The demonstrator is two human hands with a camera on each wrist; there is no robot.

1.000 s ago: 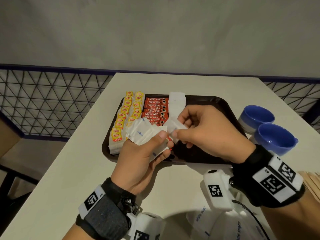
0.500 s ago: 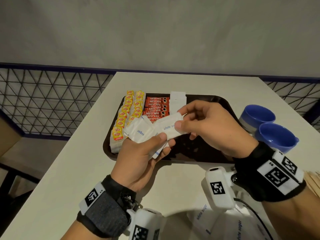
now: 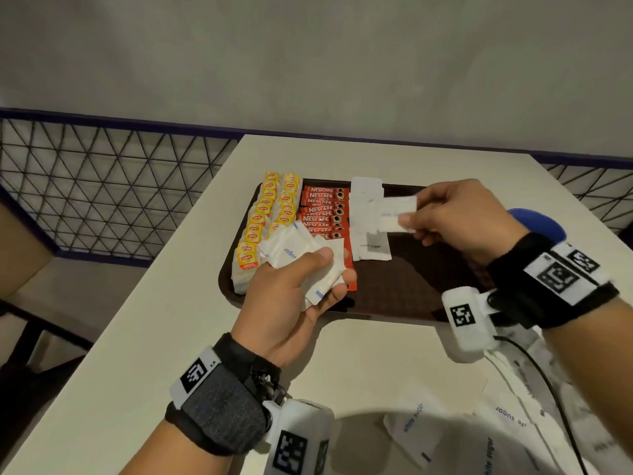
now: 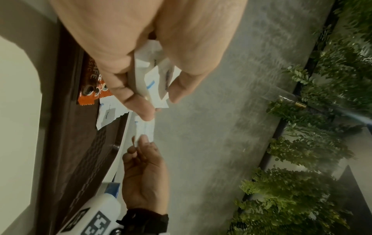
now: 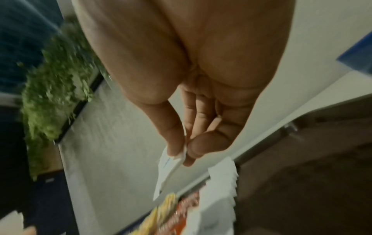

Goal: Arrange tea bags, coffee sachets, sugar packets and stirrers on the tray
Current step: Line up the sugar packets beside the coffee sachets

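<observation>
I see my left hand (image 3: 291, 296) low over the near left part of the brown tray (image 3: 411, 289), and its fingers (image 4: 138, 101) are curled round a bunch of white sugar packets (image 3: 298, 255), with the thumb pressed on top of them. My right hand (image 3: 459, 217) is up over the far middle of the tray. Its thumb and first finger pinch 1 sugar packet (image 3: 397, 214) by one end, and the other fingers are bent in loosely. That packet hangs in the air just over the row of sugar packets (image 3: 368, 217) that already lies on the tray, and I cannot tell if it touches them. The tray sits on the white bench (image 3: 144, 337). On the left of the tray there are 2 rows of yellow tea bags (image 3: 263, 217). Next to them is a row of red coffee sachets (image 3: 323, 210), and the white sugar row lies just to the right of those. The right side of the tray is bare. More sugar packets (image 3: 414, 426) lie loose on the bench close to me. A blue cup (image 3: 537, 224) peeks out behind my right wrist, beside the tray.
</observation>
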